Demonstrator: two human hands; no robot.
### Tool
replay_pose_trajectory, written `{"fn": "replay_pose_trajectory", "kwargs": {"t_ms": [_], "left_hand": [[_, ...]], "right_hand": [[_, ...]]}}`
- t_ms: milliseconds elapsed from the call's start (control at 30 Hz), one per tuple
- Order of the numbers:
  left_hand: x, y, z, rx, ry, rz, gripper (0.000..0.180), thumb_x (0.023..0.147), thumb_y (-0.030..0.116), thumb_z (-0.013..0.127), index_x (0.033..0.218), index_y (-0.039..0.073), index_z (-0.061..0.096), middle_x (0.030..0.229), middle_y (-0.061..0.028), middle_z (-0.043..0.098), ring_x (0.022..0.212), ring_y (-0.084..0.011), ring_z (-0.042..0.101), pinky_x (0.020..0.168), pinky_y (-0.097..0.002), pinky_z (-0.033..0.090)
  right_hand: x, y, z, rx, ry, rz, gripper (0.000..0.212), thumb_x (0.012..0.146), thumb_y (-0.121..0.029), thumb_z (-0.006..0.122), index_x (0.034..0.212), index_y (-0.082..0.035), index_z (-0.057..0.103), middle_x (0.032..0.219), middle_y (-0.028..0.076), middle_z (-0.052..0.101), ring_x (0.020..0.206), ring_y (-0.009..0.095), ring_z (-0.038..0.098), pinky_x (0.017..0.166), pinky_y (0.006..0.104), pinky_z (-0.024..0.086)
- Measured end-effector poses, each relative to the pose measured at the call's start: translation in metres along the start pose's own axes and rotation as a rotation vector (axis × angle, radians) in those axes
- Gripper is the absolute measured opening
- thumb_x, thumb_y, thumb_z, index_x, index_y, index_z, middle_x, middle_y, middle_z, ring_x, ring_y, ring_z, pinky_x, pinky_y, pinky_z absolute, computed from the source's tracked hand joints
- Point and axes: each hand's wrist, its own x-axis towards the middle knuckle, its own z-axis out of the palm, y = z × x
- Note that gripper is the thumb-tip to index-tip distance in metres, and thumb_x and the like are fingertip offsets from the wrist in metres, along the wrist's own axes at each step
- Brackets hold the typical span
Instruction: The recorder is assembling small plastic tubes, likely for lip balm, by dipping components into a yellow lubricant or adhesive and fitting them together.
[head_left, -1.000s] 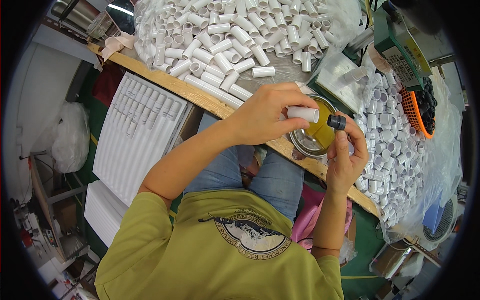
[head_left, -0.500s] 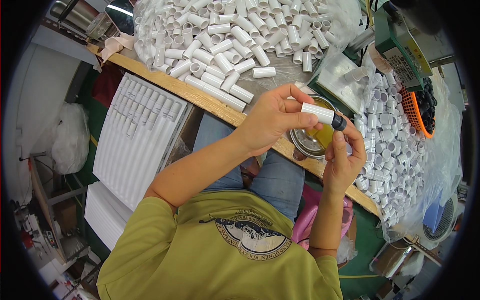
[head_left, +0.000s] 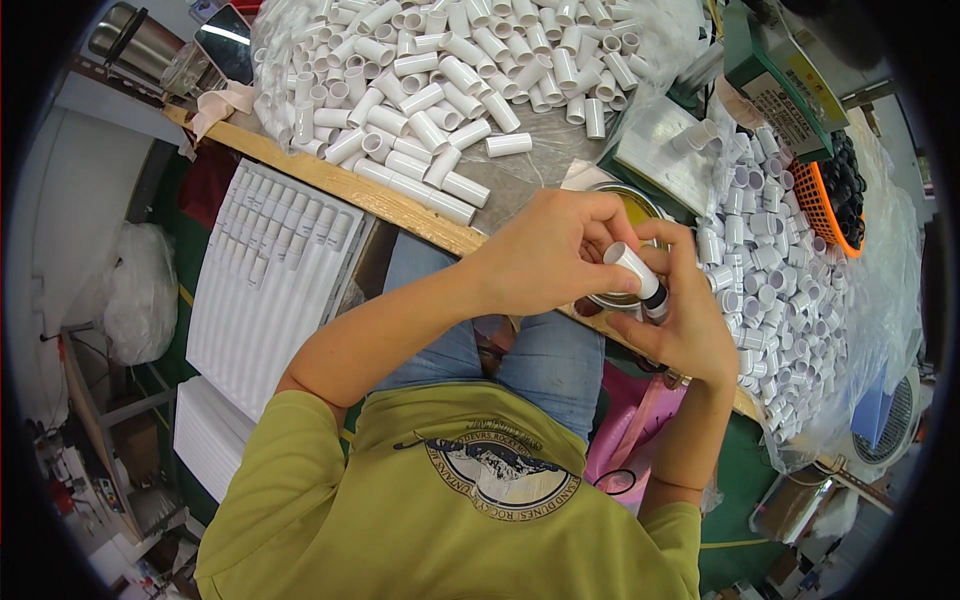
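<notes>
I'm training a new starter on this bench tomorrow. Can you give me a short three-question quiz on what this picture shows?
1. True or false: both hands meet on one white tube.
2. What sits on the tube's lower end? A) a dark cap B) a red ribbon C) a metal clip
3. Which colour is the basket of dark caps at the right?

Key:
1. True: the left hand and right hand both hold it.
2. A, the dark cap.
3. Orange.

Matt white plastic tube (head_left: 632, 268), shiny metal tin (head_left: 620, 200), rough wooden table edge (head_left: 330, 180), clear plastic sheeting (head_left: 880, 290).
</notes>
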Motion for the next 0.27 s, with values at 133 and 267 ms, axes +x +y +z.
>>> {"fn": "replay_pose_trajectory", "kwargs": {"t_ms": [133, 267], "left_hand": [[0.009, 0.029, -0.004, 0.354, -0.119, 0.015, 0.024, 0.074, 0.008, 0.076, 0.091, 0.001, 0.061, 0.082, -0.0053, 0.067, 0.069, -0.0060, 0.058, 0.060, -0.0204, 0.046], [0.025, 0.032, -0.012, 0.611, -0.314, 0.171, 0.029, 0.074, 0.012, 0.077, 0.100, 0.007, 0.065, 0.079, -0.0012, 0.067, 0.062, -0.0124, 0.059, 0.059, -0.0213, 0.046]], "right_hand": [[0.005, 0.017, -0.009, 0.419, -0.202, 0.094, 0.077, 0.062, 0.009, 0.070, 0.127, -0.006, 0.031, 0.085, 0.007, 0.060, 0.077, 0.014, 0.059, 0.070, 0.0257, 0.048], [0.007, 0.025, -0.021, 0.736, -0.342, 0.290, 0.068, 0.067, 0.008, 0.065, 0.126, -0.008, 0.034, 0.095, 0.007, 0.062, 0.086, 0.015, 0.059, 0.075, 0.0266, 0.047]]}}
